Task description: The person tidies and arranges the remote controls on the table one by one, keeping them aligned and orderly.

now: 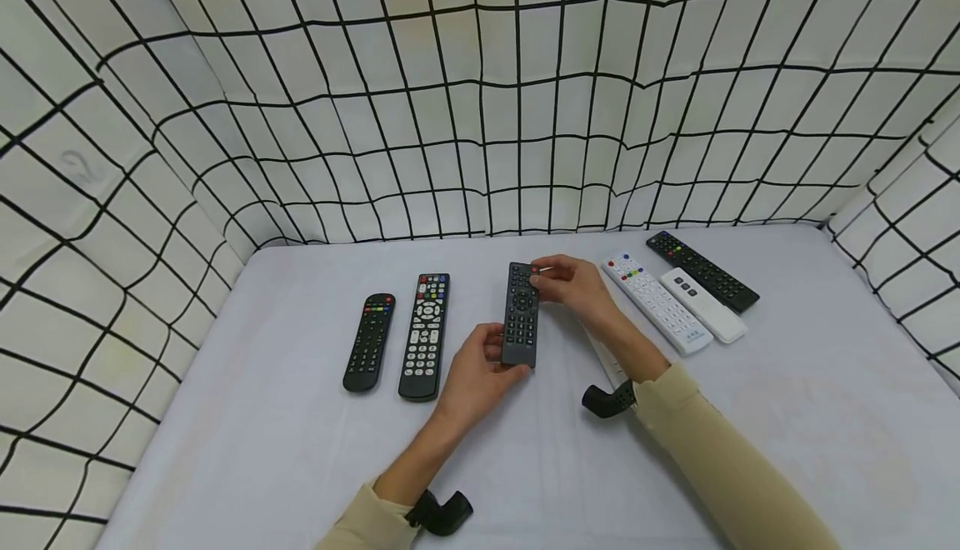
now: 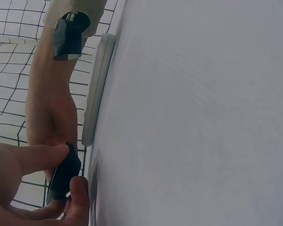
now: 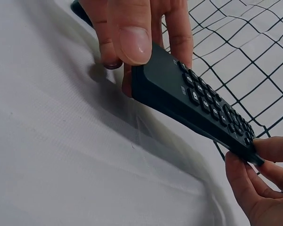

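A dark grey remote control point(image 1: 520, 317) is held between both hands, key side up, raised off the white cloth. My left hand point(image 1: 478, 375) grips its lower end, thumb on the near edge and fingers along the left side. At the far right corner, my right hand point(image 1: 576, 290) pinches it between thumb and fingers. The right wrist view shows the number keys of the remote point(image 3: 193, 96) close up, with the left thumb point(image 3: 134, 42) over its near end. Only the dark end of the remote point(image 2: 65, 176) appears in the left wrist view.
Left of the hands lie a small black remote point(image 1: 369, 342) and a longer black one point(image 1: 425, 337). On the right are two white remotes point(image 1: 656, 302) point(image 1: 703, 304) and a black one point(image 1: 702, 271). Another white remote point(image 1: 609, 360) lies partly under the right forearm. Black netting point(image 1: 480, 83) surrounds the table.
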`<action>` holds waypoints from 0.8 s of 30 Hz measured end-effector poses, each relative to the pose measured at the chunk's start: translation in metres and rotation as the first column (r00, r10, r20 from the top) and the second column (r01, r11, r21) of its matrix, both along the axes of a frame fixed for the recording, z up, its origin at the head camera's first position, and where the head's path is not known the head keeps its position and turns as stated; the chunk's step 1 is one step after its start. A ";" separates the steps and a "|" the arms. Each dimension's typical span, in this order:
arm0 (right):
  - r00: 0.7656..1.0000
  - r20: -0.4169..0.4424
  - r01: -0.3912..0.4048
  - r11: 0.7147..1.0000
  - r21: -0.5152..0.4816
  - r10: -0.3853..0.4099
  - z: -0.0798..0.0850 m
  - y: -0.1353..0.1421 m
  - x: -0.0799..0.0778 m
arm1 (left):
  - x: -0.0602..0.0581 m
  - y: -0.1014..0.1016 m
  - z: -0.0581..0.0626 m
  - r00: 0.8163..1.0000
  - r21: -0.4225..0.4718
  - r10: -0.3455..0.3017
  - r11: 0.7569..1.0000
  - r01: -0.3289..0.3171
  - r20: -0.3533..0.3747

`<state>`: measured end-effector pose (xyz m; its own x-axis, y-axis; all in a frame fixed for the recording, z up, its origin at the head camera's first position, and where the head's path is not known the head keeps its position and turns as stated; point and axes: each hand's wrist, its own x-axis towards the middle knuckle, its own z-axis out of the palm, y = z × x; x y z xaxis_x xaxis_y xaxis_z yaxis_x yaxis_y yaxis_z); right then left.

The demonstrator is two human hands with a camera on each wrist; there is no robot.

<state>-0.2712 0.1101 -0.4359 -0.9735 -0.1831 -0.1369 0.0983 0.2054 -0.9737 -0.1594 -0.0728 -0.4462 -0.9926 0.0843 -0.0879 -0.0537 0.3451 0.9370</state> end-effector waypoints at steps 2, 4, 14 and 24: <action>1.000 0.002 -0.002 1.000 0.001 0.002 0.000 -0.001 0.001 | 0.001 -0.001 0.000 1.000 -0.009 0.001 1.000 -0.001 -0.009; 1.000 -0.001 -0.011 1.000 0.002 0.011 0.000 -0.003 0.002 | 0.001 -0.003 0.000 1.000 -0.033 0.004 0.999 -0.005 -0.025; 0.999 -0.028 -0.029 1.000 0.006 0.029 0.002 -0.011 0.007 | 0.007 -0.010 0.006 0.997 -0.117 -0.005 0.993 -0.003 -0.072; 0.999 -0.019 -0.047 0.999 0.001 0.047 0.000 -0.021 0.009 | 0.011 -0.016 0.007 0.995 -0.151 0.008 0.988 -0.023 -0.098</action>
<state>-0.2623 0.0894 -0.4359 -0.9663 -0.2284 -0.1186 0.0702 0.2095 -0.9753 -0.1488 -0.0891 -0.4396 -0.9981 0.0615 -0.0018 0.0282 0.4840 0.8746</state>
